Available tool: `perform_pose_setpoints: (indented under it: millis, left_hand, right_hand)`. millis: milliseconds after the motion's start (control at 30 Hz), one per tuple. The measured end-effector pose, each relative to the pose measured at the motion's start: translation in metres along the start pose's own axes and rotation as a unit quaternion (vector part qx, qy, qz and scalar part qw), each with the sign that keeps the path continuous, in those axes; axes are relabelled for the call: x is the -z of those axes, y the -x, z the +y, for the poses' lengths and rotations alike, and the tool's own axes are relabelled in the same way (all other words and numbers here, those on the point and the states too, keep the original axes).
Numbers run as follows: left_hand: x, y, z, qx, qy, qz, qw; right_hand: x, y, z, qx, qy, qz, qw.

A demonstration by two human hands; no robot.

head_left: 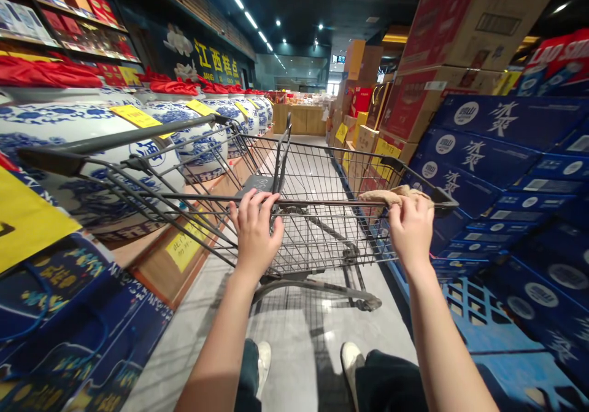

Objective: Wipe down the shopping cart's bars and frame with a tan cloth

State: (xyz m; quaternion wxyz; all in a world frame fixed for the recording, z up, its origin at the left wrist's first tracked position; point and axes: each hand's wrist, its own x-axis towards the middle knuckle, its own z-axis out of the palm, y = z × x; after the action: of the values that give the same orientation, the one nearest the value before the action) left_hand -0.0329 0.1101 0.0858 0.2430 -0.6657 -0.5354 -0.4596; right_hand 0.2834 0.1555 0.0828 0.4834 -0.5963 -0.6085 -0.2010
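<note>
A dark wire shopping cart (326,203) stands sideways in front of me, its push handle (124,137) on the left. My left hand (254,231) has its fingers bent over the near top rim, close to the folding child seat flap (281,157). Farther right on the same rim, my right hand (411,231) presses a crumpled beige cloth (398,194) against the bar. The fingers of that hand are closed around the cloth. Through the wires the basket shows no goods, only the floor beneath.
Large blue-and-white jars (161,123) with red cloth tops line a wooden platform (159,280) on the left. Stacked blue cartons (483,148) and brown boxes (442,37) rise on the right, beside a blue plastic pallet (497,332). Dark blue gift bags (83,326) are at lower left.
</note>
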Motion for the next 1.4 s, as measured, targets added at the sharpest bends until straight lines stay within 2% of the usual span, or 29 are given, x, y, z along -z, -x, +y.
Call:
perform_pose_setpoints:
  millis: [133,233,300,467,567,633,800,867,967,1100,1167,1233,1400]
  left_hand:
    - [-0.002,0.0,0.0,0.005,-0.001,0.007,1.0]
    - [-0.003,0.0,-0.001,0.006,0.0,0.011,1.0]
    - [-0.003,0.0,-0.002,0.003,0.001,0.008,1.0]
    - [-0.001,0.0,-0.002,-0.006,0.006,-0.003,1.0]
    - [0.0,0.0,-0.002,-0.005,0.008,-0.002,1.0]
    - [0.001,0.0,-0.001,-0.001,0.008,-0.001,1.0]
    - [0.0,-0.001,0.0,0.012,0.009,-0.006,1.0]
    - [0.0,-0.001,0.0,0.019,0.012,-0.012,1.0]
    - [0.001,-0.002,0.0,0.026,0.016,-0.018,0.999]
    - [0.002,-0.002,0.001,0.023,0.017,-0.026,0.999]
    - [0.002,-0.002,0.001,0.023,0.017,-0.03,0.999]
    - [0.001,-0.003,0.001,0.024,0.018,-0.03,0.999]
    - [0.001,-0.005,0.002,0.034,0.021,-0.043,0.998]
  right_hand:
    - [-0.004,0.014,-0.048,0.128,-0.058,-0.028,0.99]
    - [-0.004,0.016,-0.051,0.168,-0.069,-0.044,0.982]
    - [-0.002,0.011,-0.032,0.137,-0.056,-0.041,0.988]
    - [0.004,-0.006,0.033,-0.016,-0.001,0.007,1.0]
    - [0.003,-0.008,0.042,-0.053,0.013,0.024,0.998]
    - [0.0,-0.003,0.031,-0.042,0.013,0.026,0.999]
    - [-0.007,0.014,-0.025,0.032,-0.021,-0.006,0.999]
    - [-0.006,0.017,-0.036,0.058,-0.035,-0.02,0.998]
    - [-0.002,0.012,-0.028,0.068,-0.034,-0.034,0.997]
    - [0.002,-0.002,0.002,-0.008,-0.018,-0.006,1.0]
    - [0.002,-0.005,0.004,-0.034,-0.014,0.001,0.999]
    - [0.0,-0.003,-0.007,-0.026,-0.018,-0.009,0.999]
    - [-0.006,0.005,-0.053,0.062,-0.057,-0.039,0.996]
